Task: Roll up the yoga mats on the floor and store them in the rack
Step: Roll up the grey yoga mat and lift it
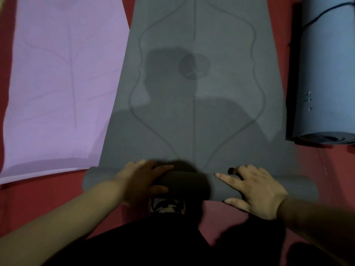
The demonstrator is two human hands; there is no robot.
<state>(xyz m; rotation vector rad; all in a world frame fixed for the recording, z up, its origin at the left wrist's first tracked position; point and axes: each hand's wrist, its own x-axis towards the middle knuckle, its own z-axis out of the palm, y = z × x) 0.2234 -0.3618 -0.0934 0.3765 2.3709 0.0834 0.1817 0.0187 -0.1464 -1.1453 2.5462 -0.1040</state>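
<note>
A grey yoga mat (199, 104) with curved line markings lies flat on the red floor and stretches away from me. Its near end is rolled into a thin grey roll (192, 184) that runs across in front of my knees. My left hand (143, 181) rests on the roll's left part, fingers over the top and thumb on the near side. My right hand (255, 187) presses on the roll's right part with fingers spread. A purple mat (61, 83) lies flat to the left. A blue mat (326, 73) lies rolled up at the right.
The red floor (48, 196) shows around the mats. My dark-clothed legs (153, 240) and a patterned shoe (167, 206) sit just behind the roll. A dark cord (326, 10) wraps the blue roll near its far end. No rack is in view.
</note>
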